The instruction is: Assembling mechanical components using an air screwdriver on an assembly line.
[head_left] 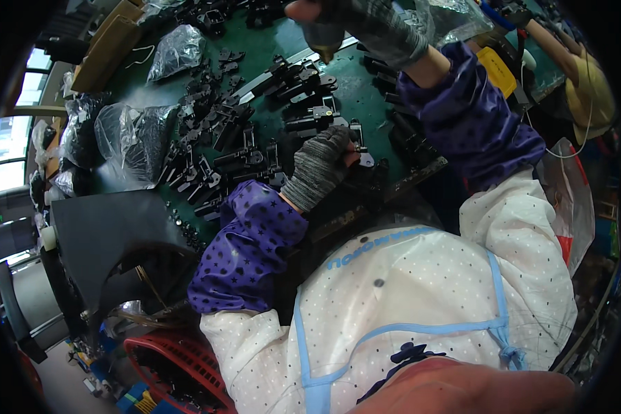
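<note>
The left grip (318, 167) curls around a metal bracket (365, 159); the right grip (372, 26) clasps a power driver (324, 40) above the green worktop (355, 90).

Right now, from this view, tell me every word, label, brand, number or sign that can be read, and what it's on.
White dotted apron with light-blue trim: blue lettering, which I won't copy out.
Small black metal parts on the green tabletop: any markings too small to read.
Crumpled clear plastic bag: no readable text.
</note>
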Motion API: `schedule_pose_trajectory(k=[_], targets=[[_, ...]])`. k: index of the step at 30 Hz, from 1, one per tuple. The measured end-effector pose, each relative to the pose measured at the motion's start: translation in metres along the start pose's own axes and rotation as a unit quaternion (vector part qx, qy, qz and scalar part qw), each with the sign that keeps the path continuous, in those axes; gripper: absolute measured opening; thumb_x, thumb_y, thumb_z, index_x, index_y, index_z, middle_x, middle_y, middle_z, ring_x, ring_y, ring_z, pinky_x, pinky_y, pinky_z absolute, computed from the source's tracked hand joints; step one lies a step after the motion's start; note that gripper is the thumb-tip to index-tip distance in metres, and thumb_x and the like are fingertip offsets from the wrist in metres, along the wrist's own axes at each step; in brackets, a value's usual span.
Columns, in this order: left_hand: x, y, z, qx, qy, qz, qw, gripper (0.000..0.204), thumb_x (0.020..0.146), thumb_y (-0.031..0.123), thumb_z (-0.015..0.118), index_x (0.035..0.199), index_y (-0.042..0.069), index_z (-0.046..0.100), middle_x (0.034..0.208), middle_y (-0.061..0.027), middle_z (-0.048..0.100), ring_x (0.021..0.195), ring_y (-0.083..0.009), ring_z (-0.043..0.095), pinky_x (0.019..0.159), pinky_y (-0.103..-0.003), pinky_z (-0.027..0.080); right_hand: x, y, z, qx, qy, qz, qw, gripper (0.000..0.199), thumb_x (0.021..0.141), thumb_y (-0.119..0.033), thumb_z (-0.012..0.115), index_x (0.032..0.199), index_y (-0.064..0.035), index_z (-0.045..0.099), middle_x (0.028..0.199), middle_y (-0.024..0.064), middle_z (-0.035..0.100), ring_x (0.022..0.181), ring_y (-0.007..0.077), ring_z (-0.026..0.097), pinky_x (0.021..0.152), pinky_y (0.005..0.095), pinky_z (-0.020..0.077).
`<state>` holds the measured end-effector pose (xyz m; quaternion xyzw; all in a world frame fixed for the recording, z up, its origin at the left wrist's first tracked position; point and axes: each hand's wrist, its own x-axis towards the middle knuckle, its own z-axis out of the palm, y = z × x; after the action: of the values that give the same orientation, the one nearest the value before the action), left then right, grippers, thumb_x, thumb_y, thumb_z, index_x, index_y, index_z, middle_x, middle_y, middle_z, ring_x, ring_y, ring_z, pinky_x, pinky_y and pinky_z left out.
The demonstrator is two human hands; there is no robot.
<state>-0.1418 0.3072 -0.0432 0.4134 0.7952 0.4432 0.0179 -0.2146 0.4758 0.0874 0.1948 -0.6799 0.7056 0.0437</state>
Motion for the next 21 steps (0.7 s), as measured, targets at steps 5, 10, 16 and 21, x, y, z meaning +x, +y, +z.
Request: schedule_pose_trajectory(k=[5, 10, 16, 21], targets=[[0.005, -0.002, 0.006, -0.021, 0.037, 0.001, 0.999, 0.023, 0.063, 0.004, 0.069, 0.080, 0.005, 0.054, 0.071, -0.0086, 0.057, 0.064, -0.0210, 0.059, 0.057, -0.028, 0.047, -0.050, 0.034, 0.006, 0.149, -0.018, -0.024, 0.988, 0.047, 0.072, -0.021, 0.066, 0.107, -0.0054, 0.040, 0.095, 0.0074, 0.052, 0.081, 0.0210, 0.059, 0.069, 0.0317, 0.0497], [0.001, -0.002, 0.003, -0.007, 0.014, 0.004, 1.000, 0.026, 0.062, 0.007, 0.067, 0.085, 0.005, 0.055, 0.076, -0.0100, 0.055, 0.070, -0.0276, 0.056, 0.062, -0.034, 0.046, -0.088, 0.085, -0.012, -0.010, 0.002, 0.003, 1.000, 0.055, 0.065, -0.025, 0.071, 0.103, -0.0025, 0.038, 0.087, 0.0112, 0.051, 0.073, 0.0222, 0.059, 0.061, 0.0315, 0.0515], [0.000, -0.005, 0.007, -0.011, 0.044, 0.027, 0.999, 0.023, 0.063, 0.008, 0.066, 0.083, 0.004, 0.054, 0.077, -0.0123, 0.055, 0.072, -0.0290, 0.056, 0.063, -0.035, 0.046, -0.087, 0.078, 0.005, 0.047, 0.057, -0.004, 0.997, 0.032, 0.059, -0.026, 0.075, 0.071, -0.0037, 0.055, 0.075, 0.0057, 0.053, 0.069, 0.0155, 0.052, 0.060, 0.0299, 0.0440], [-0.002, -0.004, 0.006, 0.010, 0.028, 0.014, 0.999, 0.023, 0.064, 0.008, 0.066, 0.083, 0.004, 0.054, 0.076, -0.0124, 0.055, 0.072, -0.0293, 0.056, 0.062, -0.035, 0.046, -0.082, 0.076, 0.006, 0.009, 0.084, -0.101, 0.991, 0.035, 0.058, -0.028, 0.075, 0.070, -0.0032, 0.054, 0.072, 0.0050, 0.053, 0.067, 0.0150, 0.052, 0.060, 0.0289, 0.0434]])
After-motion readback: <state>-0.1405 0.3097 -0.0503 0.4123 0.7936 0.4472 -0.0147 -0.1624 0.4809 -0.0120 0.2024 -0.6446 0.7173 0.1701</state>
